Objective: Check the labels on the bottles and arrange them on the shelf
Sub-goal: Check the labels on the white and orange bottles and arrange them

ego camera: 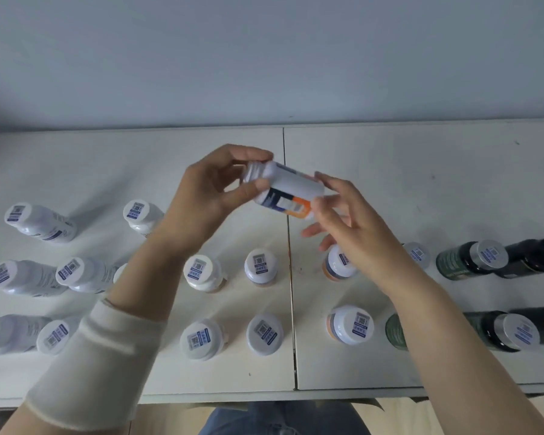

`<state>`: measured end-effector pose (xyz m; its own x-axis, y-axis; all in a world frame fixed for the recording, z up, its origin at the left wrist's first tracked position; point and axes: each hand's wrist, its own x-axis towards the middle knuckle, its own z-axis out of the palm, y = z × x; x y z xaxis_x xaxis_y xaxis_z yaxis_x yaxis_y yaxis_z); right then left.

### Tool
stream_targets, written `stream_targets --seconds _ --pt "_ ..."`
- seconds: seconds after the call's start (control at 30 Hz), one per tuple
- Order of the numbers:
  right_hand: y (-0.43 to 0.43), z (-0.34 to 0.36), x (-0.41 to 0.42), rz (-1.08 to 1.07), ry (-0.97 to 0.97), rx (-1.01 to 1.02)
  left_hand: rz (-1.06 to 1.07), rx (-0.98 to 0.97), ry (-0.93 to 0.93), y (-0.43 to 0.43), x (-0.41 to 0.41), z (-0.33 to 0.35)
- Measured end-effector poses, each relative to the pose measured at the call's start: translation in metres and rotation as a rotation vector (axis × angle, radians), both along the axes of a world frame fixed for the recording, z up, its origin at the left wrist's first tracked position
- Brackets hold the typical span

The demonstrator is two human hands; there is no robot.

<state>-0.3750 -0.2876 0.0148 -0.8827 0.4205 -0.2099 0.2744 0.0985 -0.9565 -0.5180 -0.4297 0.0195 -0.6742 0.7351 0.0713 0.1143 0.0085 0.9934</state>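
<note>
Nearest us, at six o'clock, our legs show below the front edge of the counter [358, 365], and a cream sleeve [88, 365] covers our left forearm. Just beyond, upright bottles stand in rows with sticker-topped caps: white bottles [201, 339] from seven to nine o'clock, an orange-banded bottle [349, 324] near five o'clock, and dark green bottles [471, 260] toward three o'clock.

Above them, at the centre, we hold one white bottle [283, 191] on its side, clear of the counter. Our left hand [201, 196] is closed around its cap end, thumb and fingers pinching it. Our right hand [349, 215] steadies the base end with thumb and forefinger, the other fingers spread loose. The blue and orange label faces up toward us.

We judge this to be the label check, with placing not yet done. The next move likely calls for turning the bottle upright and setting it beside its match, probably the orange-banded ones. Farthest, at twelve o'clock, a bare wall [264, 58] rises behind.
</note>
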Motion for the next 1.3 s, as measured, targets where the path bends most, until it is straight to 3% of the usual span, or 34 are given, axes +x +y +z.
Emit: stream_targets --seconds 0.07,0.17,0.4,0.5,0.6,0.73,0.77,0.87,0.93,1.0,1.13,1.3 --pt "-0.005 -0.001 0.000 0.058 0.136 -0.183 -0.047 0.139 -0.073 -0.004 0.012 0.002" --pt "-0.011 -0.010 0.006 0.066 0.281 -0.239 -0.028 0.265 -0.136 -0.014 0.027 0.000" --pt "-0.030 -0.017 0.010 0.053 0.267 -0.046 -0.182 0.171 0.132 -0.024 0.045 0.009" --pt "-0.033 -0.013 0.015 0.052 0.197 -0.054 -0.129 0.096 0.116 -0.025 0.045 0.015" --pt "-0.038 -0.010 0.020 0.040 0.127 0.116 -0.027 -0.009 0.049 -0.025 0.044 0.016" --pt "-0.049 -0.010 0.026 -0.007 0.187 0.546 0.037 -0.051 -0.014 -0.029 0.043 0.010" --pt "-0.051 -0.010 0.028 -0.024 0.201 0.490 0.056 -0.020 -0.087 -0.031 0.044 0.007" --pt "-0.061 0.000 0.032 -0.034 0.167 -0.081 0.060 0.173 -0.460 -0.036 0.046 0.003" --pt "-0.069 0.002 0.034 -0.020 0.215 -0.314 0.036 0.255 -0.528 -0.041 0.048 0.001" --pt "-0.078 0.002 0.035 -0.073 0.312 -0.269 0.018 0.260 -0.525 -0.048 0.051 0.000" --pt "-0.086 0.000 0.039 -0.110 0.367 0.047 -0.002 0.261 -0.517 -0.061 0.055 -0.005" --pt "-0.101 0.006 0.043 -0.114 0.334 -0.199 -0.014 0.350 -0.494 -0.072 0.059 -0.006"
